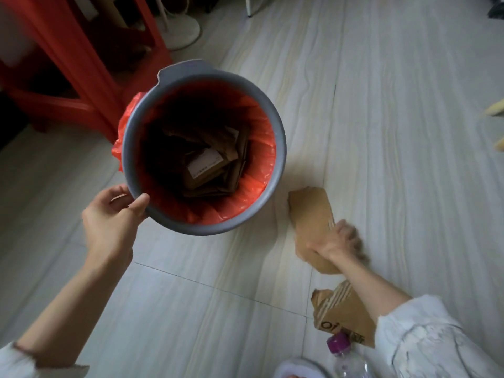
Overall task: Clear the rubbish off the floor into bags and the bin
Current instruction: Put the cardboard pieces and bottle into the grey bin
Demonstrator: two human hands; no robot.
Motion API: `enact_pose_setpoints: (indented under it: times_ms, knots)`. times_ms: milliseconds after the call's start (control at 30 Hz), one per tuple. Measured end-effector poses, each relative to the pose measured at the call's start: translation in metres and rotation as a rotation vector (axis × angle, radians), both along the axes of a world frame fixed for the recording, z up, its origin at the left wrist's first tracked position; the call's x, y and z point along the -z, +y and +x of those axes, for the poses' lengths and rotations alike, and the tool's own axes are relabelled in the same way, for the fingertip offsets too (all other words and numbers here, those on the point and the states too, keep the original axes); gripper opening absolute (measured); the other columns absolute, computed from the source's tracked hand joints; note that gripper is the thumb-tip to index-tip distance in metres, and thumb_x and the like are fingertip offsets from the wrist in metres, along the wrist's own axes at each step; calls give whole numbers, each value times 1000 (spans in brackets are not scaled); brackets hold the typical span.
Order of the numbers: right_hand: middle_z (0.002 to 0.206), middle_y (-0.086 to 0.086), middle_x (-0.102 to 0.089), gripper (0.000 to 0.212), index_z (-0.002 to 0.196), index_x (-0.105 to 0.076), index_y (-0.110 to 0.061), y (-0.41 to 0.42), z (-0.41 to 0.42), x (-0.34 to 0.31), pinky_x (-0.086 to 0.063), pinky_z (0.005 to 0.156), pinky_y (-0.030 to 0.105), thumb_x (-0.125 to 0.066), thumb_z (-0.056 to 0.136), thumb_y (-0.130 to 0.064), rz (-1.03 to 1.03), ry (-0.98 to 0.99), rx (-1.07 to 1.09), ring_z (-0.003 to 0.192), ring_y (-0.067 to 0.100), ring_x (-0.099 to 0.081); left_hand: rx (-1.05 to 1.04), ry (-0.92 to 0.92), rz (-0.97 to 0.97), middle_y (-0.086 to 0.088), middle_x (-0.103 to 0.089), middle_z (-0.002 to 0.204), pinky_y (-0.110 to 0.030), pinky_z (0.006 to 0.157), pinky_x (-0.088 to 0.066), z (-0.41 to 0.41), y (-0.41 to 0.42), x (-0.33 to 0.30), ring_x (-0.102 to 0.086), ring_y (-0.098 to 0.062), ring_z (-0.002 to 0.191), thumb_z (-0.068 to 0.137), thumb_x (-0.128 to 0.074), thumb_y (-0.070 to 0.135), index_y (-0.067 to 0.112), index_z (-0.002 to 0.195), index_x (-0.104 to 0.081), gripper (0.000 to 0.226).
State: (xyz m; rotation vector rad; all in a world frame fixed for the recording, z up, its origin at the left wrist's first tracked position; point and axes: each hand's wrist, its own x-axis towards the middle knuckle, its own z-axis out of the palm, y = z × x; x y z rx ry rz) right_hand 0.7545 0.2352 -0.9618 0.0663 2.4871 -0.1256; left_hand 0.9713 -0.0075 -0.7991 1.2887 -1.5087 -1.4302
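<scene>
A grey bin (281, 148) lined with a red bag (128, 115) stands on the pale floor, with several brown cardboard pieces (210, 162) lying at its bottom. My left hand (114, 216) grips the bin's near-left rim, thumb over the edge. To the right of the bin, my right hand (336, 241) holds a flattened brown cardboard piece (311, 211) that lies on the floor. Another folded cardboard piece (341, 309) with printed letters lies nearer to me, partly under my right forearm. A clear plastic bottle (346, 358) with a purple cap lies at the bottom edge.
A red plastic stool or shelf frame (81, 66) stands behind the bin at the left. A white round fan base (182, 31) sits behind it. A white rounded object (297, 366) shows at the bottom edge. Pale sticks (495, 107) poke in from the right.
</scene>
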Motion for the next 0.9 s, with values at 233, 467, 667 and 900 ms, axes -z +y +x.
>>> enact_pose_setpoints:
  times_ms: [233, 467, 667, 900]
  knots:
    - [133, 20, -46, 69, 131, -40, -1, -12, 20, 6, -44, 98, 40, -74, 76, -27, -125, 101, 93, 122, 36, -45, -85, 79, 62, 7, -62, 65, -17, 66, -57, 8, -10, -1, -63, -1, 59, 86, -60, -3, 17, 73, -53, 24]
    - [107, 11, -67, 29, 119, -58, 0, -33, 7, -48, -47, 89, 34, -49, 91, -3, -950, 203, 610, 105, 30, -60, -116, 94, 83, 1, -59, 76, -15, 62, -56, 7, -19, -2, -62, -6, 68, 86, -59, -3, 18, 74, -52, 25]
    - [89, 4, -75, 18, 87, -75, -17, -37, -1, -125, -57, 75, 33, -58, 80, -13, -1718, -560, 605, 79, 16, -72, -101, 93, 82, 0, -58, 75, -13, 60, -55, 2, -19, -2, -60, -10, 69, 86, -58, -4, 17, 75, -52, 25]
    - [67, 1, -71, 17, 93, -61, -6, -99, 29, -164, -55, 55, 17, -44, 94, -4, -1410, -681, 211, 57, 8, -67, -80, 77, 108, -3, -61, 77, -14, 58, -55, 8, -18, 7, -61, -14, 70, 85, -59, -5, 5, 96, -54, 16]
